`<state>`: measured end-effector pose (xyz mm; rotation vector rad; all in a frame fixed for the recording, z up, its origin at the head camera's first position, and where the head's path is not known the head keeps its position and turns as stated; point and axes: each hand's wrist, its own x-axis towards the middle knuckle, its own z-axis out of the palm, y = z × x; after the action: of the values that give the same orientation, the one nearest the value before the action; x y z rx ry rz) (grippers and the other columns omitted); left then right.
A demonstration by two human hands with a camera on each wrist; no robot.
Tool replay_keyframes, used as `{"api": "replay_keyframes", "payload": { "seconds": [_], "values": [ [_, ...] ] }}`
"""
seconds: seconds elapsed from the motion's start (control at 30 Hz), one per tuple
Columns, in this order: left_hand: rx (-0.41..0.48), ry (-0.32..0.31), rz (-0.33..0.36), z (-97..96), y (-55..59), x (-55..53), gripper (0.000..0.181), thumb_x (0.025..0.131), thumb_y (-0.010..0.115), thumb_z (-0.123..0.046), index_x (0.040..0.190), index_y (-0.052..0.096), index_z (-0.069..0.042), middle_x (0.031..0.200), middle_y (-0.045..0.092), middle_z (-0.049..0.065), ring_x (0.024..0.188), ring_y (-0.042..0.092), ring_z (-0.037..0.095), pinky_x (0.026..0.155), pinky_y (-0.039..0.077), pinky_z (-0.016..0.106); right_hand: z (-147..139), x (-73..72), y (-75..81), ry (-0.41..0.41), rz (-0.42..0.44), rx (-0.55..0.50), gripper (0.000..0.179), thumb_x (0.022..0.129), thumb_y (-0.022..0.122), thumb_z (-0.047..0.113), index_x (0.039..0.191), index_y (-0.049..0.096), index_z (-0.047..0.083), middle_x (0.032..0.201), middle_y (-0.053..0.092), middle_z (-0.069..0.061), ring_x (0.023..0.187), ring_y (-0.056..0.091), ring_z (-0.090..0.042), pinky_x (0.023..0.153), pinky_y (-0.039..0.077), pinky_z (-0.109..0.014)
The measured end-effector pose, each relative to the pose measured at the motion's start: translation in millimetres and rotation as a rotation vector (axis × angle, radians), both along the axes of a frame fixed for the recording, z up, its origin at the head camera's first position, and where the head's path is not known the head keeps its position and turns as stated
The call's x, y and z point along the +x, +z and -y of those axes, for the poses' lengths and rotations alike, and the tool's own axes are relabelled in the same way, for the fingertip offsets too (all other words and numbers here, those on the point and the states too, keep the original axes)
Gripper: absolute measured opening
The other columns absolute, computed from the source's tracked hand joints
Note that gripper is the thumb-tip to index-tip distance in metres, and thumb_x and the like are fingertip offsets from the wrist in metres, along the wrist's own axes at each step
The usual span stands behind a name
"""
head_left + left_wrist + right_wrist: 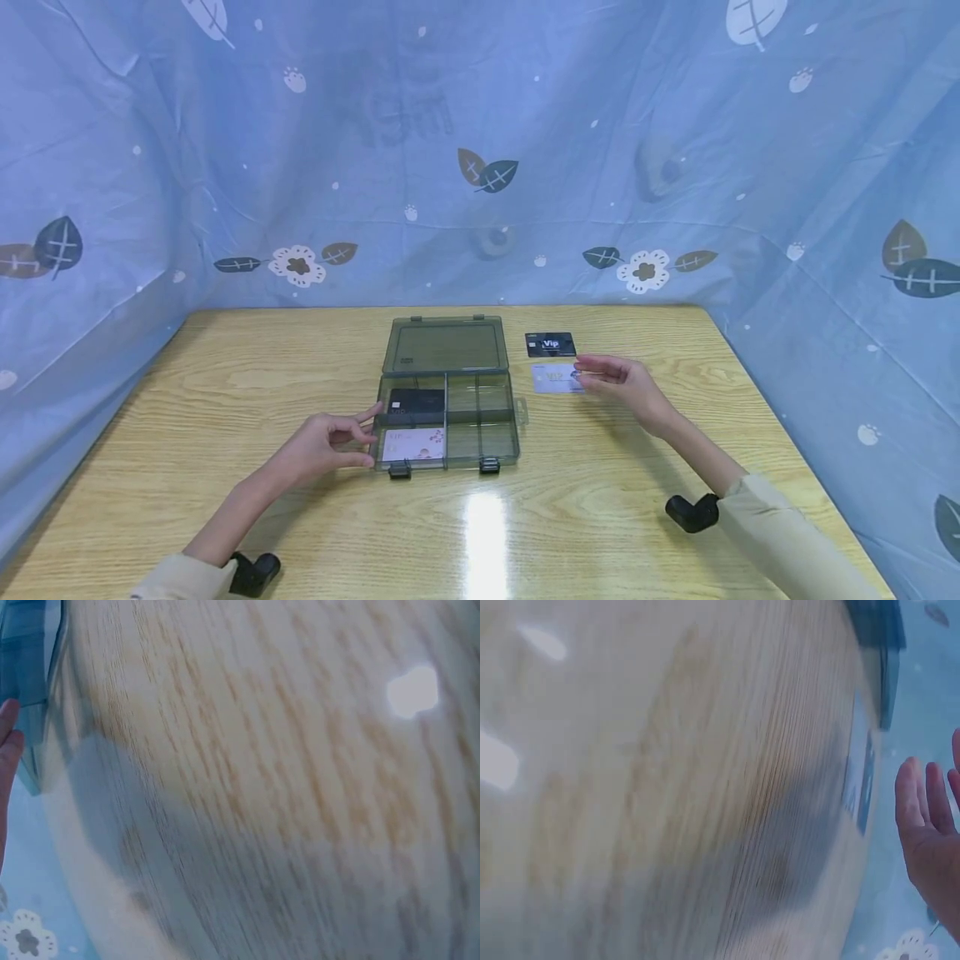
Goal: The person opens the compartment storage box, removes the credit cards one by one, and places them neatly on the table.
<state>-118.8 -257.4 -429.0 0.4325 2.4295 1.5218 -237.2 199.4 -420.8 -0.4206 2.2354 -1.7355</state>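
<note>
Currently, the left hand touches the left wall of a clear gray organizer box with relaxed, slightly bent fingers, its thumb at the near corner. The box sits mid-table, its lid flipped back toward the curtain. Inside, a black card lies in the far left compartment, and a white card with a reddish pattern lies in the near left one.

The right hand holds nothing — fingers loosely extended, thumb apart — over the right end of a pale VIP card. That card rests on the wooden table to the right of the box, just in front of a black Vip card. In the right wrist view, the fingers are apart from both.
</note>
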Motion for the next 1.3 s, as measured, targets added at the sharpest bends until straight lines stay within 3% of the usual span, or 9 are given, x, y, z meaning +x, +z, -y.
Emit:
{"api": "replay_keyframes", "payload": {
  "seconds": [0.23, 0.53, 0.67, 1.0, 1.3],
  "values": [
    [0.018, -0.003, -0.003, 1.1, -1.7, -0.3, 0.021, 0.075, 0.080, -0.014, 0.088, 0.069, -0.002, 0.145, 0.038, 0.023, 0.103, 0.066, 0.025, 0.086, 0.055, 0.030, 16, 27.8, 9.5, 0.042, 0.061, -0.098, 0.051, 0.093, 0.062, 0.004, 0.136, 0.041, -0.014, 0.136, 0.045, -0.033, 0.108, 0.062, -0.012, 0.095, 0.051, -0.040],
    [0.022, -0.006, -0.002, 2.4, -1.8, 0.0, 0.022, 0.076, 0.080, -0.014, 0.088, 0.068, -0.002, 0.145, 0.037, 0.024, 0.104, 0.066, 0.025, 0.087, 0.055, 0.032, 44, 63.0, 17.9, 0.031, 0.138, -0.105, 0.048, 0.093, 0.062, 0.008, 0.135, 0.046, -0.010, 0.140, 0.043, -0.030, 0.126, 0.047, -0.038, 0.096, 0.050, -0.030],
    [0.019, -0.010, -0.003, 2.7, -2.2, 0.3, 0.022, 0.075, 0.080, -0.015, 0.089, 0.068, -0.002, 0.145, 0.037, 0.024, 0.103, 0.066, 0.024, 0.088, 0.054, 0.032, 56, 75.0, 18.3, 0.062, 0.166, -0.100, 0.051, 0.093, 0.064, 0.011, 0.136, 0.045, -0.009, 0.141, 0.044, -0.027, 0.128, 0.046, -0.038, 0.097, 0.049, -0.028],
    [0.022, -0.009, -0.009, 2.7, -3.1, 0.5, 0.021, 0.075, 0.080, -0.014, 0.089, 0.069, -0.002, 0.145, 0.037, 0.024, 0.103, 0.066, 0.023, 0.089, 0.054, 0.031, 83, 94.6, 17.0, 0.153, 0.216, -0.132, 0.053, 0.093, 0.064, 0.013, 0.137, 0.044, -0.009, 0.142, 0.042, -0.026, 0.124, 0.050, -0.036, 0.100, 0.047, -0.032],
    [0.020, -0.007, -0.010, 2.4, -4.6, 0.0, 0.022, 0.075, 0.080, -0.015, 0.088, 0.068, -0.002, 0.145, 0.038, 0.024, 0.103, 0.066, 0.026, 0.085, 0.056, 0.030, 103, 99.4, 18.3, 0.204, 0.225, -0.127, 0.050, 0.093, 0.064, 0.014, 0.136, 0.047, -0.007, 0.141, 0.045, -0.024, 0.125, 0.049, -0.035, 0.106, 0.042, -0.039]
  ]
}}
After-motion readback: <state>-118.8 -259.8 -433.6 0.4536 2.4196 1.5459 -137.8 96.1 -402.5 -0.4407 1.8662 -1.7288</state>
